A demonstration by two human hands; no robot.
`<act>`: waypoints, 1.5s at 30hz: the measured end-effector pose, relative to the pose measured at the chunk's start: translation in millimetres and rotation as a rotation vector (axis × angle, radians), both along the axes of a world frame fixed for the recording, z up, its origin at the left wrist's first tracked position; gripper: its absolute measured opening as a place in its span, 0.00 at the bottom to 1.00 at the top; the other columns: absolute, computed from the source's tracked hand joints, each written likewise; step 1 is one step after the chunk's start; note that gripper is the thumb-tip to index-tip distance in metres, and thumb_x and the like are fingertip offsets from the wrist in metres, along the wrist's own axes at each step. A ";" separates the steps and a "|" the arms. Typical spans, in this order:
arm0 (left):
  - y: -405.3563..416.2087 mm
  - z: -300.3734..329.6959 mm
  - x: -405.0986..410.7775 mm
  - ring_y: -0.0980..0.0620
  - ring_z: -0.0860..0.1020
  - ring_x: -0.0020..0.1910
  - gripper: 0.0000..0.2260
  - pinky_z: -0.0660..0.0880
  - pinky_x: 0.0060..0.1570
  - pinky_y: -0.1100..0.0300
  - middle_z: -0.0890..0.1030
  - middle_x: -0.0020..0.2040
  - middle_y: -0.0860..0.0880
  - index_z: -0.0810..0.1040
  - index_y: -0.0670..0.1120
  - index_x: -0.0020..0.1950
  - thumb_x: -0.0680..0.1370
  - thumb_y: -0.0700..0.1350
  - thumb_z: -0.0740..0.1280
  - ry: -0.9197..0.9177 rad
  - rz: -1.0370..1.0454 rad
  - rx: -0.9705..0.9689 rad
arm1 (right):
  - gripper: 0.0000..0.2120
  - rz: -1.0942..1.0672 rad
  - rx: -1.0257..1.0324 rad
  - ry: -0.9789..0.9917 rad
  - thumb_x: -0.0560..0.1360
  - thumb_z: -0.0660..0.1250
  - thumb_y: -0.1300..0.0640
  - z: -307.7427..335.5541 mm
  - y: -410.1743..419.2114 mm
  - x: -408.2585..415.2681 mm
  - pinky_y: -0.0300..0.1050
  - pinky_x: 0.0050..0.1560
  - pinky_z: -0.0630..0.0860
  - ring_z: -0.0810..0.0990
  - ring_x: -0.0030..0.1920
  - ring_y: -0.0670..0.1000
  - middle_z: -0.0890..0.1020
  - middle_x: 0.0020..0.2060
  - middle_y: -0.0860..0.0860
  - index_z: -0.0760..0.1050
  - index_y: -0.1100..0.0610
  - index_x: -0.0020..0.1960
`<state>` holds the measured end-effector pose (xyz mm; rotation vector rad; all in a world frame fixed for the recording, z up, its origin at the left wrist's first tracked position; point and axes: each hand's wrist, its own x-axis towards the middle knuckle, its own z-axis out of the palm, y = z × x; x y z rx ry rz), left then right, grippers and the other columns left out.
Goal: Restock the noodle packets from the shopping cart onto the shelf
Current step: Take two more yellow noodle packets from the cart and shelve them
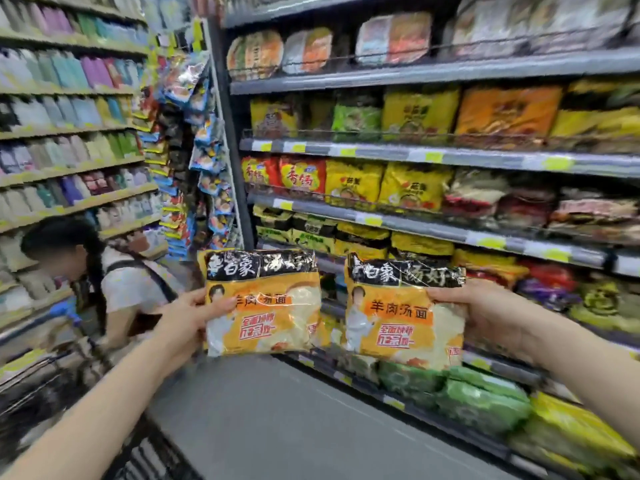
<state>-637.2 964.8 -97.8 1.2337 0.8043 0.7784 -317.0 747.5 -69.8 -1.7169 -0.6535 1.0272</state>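
Two orange noodle packets held before the shelf.
Left hand fingers clamp left packet; right hand clamps right packet. Edge grips; slippage likely.

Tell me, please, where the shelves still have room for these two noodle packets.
A dark gap shows between the two held packets, under the black-and-yellow bags. The shelves above and the green bags below look packed.

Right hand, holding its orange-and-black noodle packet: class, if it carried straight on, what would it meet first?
Probably the stocked shelf ahead; the right hand with its orange-and-black noodle packet likely meets the yellow-and-black packets first, though depth is unclear.
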 end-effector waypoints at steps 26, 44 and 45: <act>-386.9 27.3 466.7 0.48 0.84 0.38 0.13 0.79 0.32 0.59 0.85 0.41 0.45 0.77 0.36 0.53 0.71 0.40 0.71 -0.030 -0.959 0.124 | 0.11 -0.994 0.069 -0.094 0.73 0.70 0.57 34.1 -545.0 131.0 0.57 0.49 0.79 0.83 0.39 0.57 0.85 0.37 0.57 0.77 0.63 0.51; -563.0 30.6 653.3 0.44 0.83 0.40 0.11 0.81 0.38 0.53 0.85 0.47 0.40 0.78 0.38 0.52 0.72 0.40 0.71 -0.022 -1.128 0.129 | 0.16 -1.184 0.137 -0.015 0.73 0.70 0.57 16.8 -710.1 268.8 0.49 0.44 0.80 0.85 0.43 0.56 0.86 0.44 0.59 0.78 0.66 0.56; -569.5 30.2 666.1 0.45 0.83 0.40 0.10 0.81 0.36 0.54 0.85 0.47 0.40 0.78 0.38 0.52 0.72 0.40 0.71 -0.022 -1.136 0.130 | 0.17 -1.189 0.140 -0.010 0.73 0.70 0.57 15.3 -716.0 281.3 0.51 0.48 0.80 0.85 0.45 0.57 0.86 0.46 0.59 0.77 0.66 0.57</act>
